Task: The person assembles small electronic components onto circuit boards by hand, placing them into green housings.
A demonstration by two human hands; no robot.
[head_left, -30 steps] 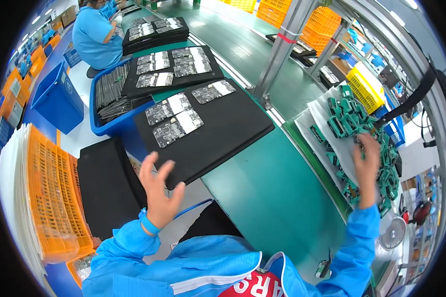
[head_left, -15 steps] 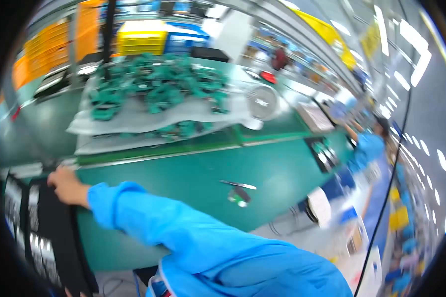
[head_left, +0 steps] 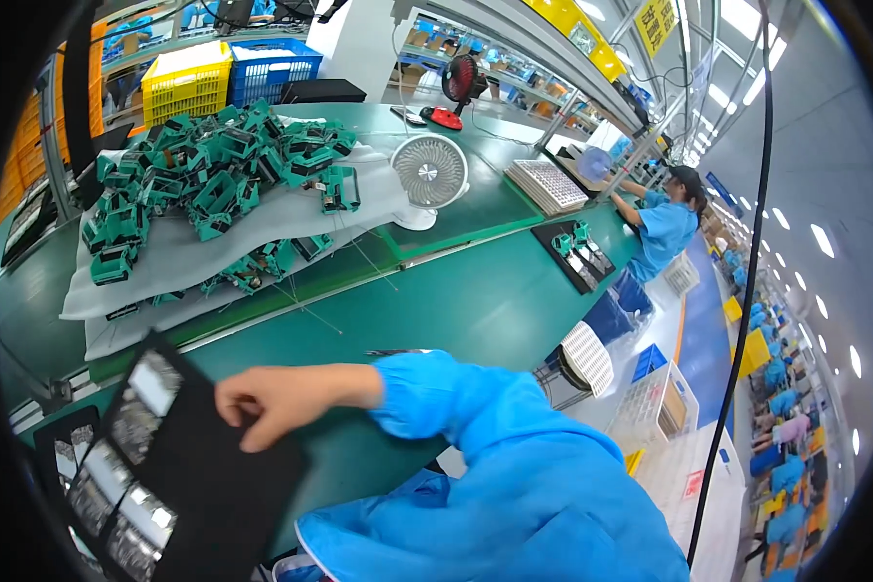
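A black tray [head_left: 199,485] with silver metal-and-circuit parts [head_left: 131,475] set along its left side is tilted up at the lower left. My right hand [head_left: 276,403] reaches across from the right, over the tray's upper right edge. Its fingers are bent, with a gap between thumb and forefinger, and nothing shows between them. Beneath and left of the raised tray lies another black tray [head_left: 73,427] with similar silver parts. My left hand is out of view. Just above my right sleeve, thin tweezers [head_left: 393,351] lie on the green bench, partly hidden.
A heap of green plastic frames [head_left: 218,170] lies on white foam sheets [head_left: 78,296] on the raised shelf. A white fan [head_left: 429,173] stands beside it. Farther right, a co-worker [head_left: 664,228] sits near a black tray with green parts [head_left: 577,257]. A black cable [head_left: 755,330] hangs at right.
The black tray has risen and tilted. My right hand has moved right and toward me, from the tray's far edge to over its upper right part. The view has turned and steadied.
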